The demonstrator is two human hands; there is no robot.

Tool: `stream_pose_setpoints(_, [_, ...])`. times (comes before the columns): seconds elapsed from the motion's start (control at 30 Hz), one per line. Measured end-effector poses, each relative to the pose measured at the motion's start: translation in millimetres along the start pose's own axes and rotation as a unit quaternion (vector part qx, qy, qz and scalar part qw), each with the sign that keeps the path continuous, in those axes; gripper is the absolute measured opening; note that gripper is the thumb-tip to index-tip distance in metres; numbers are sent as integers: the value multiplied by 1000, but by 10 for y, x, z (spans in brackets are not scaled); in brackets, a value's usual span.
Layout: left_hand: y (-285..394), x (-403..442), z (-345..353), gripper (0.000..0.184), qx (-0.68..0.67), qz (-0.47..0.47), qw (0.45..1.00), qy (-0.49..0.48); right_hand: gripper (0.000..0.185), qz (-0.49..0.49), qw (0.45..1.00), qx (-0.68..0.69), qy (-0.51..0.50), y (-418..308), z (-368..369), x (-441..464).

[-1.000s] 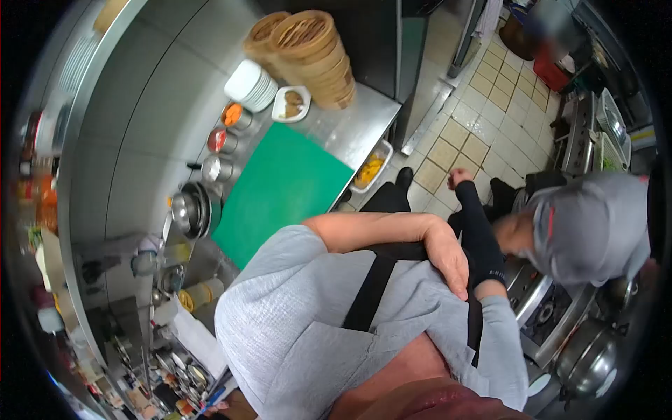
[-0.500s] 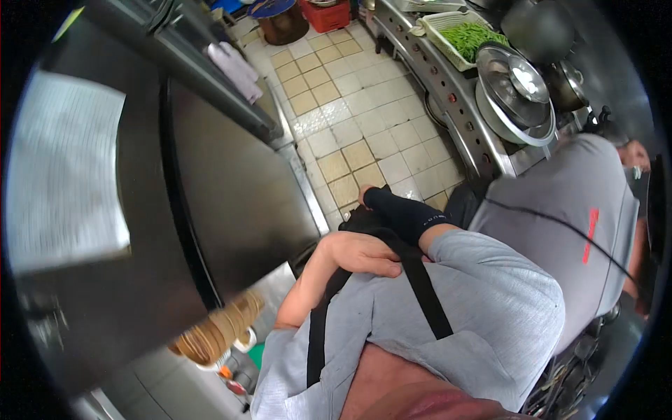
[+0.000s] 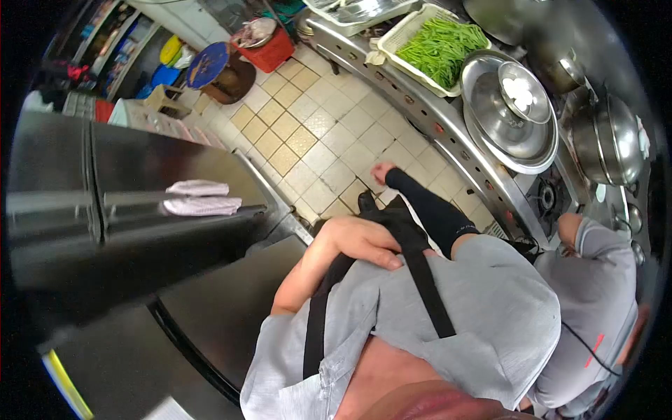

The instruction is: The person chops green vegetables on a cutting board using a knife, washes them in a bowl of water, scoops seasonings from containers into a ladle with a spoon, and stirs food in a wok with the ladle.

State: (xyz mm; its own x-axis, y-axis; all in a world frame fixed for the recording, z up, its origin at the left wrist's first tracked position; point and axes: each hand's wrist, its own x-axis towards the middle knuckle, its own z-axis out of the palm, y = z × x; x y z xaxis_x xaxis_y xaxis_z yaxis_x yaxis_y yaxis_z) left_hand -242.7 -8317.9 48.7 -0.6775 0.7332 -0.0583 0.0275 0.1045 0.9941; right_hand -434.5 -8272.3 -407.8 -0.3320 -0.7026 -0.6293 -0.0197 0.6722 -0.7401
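Note:
My left hand (image 3: 360,241) rests flat against my belly at the top of the black apron (image 3: 413,231). Its thumb lies stretched out on the grey shirt (image 3: 476,287), and some of its fingertips are hidden by the apron and its strap. Nothing shows in this hand. My right hand (image 3: 382,173) hangs over the tiled floor, small in view, below a black arm sleeve (image 3: 434,210). Its fingers look loosely curled, with no object visible in them.
A steel stove counter (image 3: 427,122) runs along the right, bearing a basket of green vegetables (image 3: 442,50) and a large metal bowl (image 3: 483,105). A co-worker in grey (image 3: 584,301) bends beside it. Dark refrigerator doors (image 3: 168,164) line the left; a red crate (image 3: 269,54) stands ahead.
My view has swung left and ahead, bringing shelves and the fridge towel into fuller view. The co-worker now appears farther right and lower. My left hand stays on my belly; my right arm has swung slightly forward.

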Motion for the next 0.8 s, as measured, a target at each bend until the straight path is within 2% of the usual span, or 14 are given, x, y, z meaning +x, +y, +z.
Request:
stream_pose_setpoints(0.03, [-18,26,-183,60,-10,1,1000,-16,24,-33,999,-27,3,-470,-272,-81])
stream_pose_setpoints(0.07, [-15,52,-410,60,-14,2,999,-31,24,-40,998,37,21,-1061,-529,-309])
stream_pose_setpoints(0.13, [-38,65,-884,60,-16,17,997,-73,25,-106,990,86,37,-1489,-950,4])
stream_pose_setpoints(0.2, [-156,83,-1318,60,-17,20,992,-122,25,-184,977,57,88,-2025,-1421,44])
stream_pose_setpoints(0.3, [-279,17,-2007,60,-16,18,985,-172,25,-241,949,-42,197,-2531,-2116,289])
stream_pose_setpoints(0.37, [-386,-80,-2490,59,-16,26,982,-187,27,-264,900,-158,309,-2773,-2549,404])
stream_pose_setpoints(0.43, [-492,-237,-2920,59,-33,48,979,-195,28,-216,859,-285,366,-2871,-3081,708])
stream_pose_setpoints(0.5, [-534,-334,-3304,58,-42,84,980,-176,31,-97,831,-393,382,-2912,-3697,1001])
stream_pose_setpoints(0.53, [-556,-351,-3481,57,-47,101,980,-165,32,-69,819,-415,390,-2871,-4057,1134])
stream_pose_setpoints(0.57, [-572,-324,-3695,57,-51,93,973,-203,33,-43,806,-435,400,-2842,-4348,1244])
stream_pose_setpoints(0.63, [-555,-228,-4075,57,-67,70,955,-279,27,15,780,-405,476,-3136,-4723,1097])
stream_pose_setpoints(0.73, [-537,-95,-4534,55,-89,44,937,-335,27,20,759,-368,537,-2791,-5499,1252])
stream_pose_setpoints(0.8, [-572,-65,-4820,54,-92,44,938,-331,29,66,761,-348,543,-2895,-5892,1103])
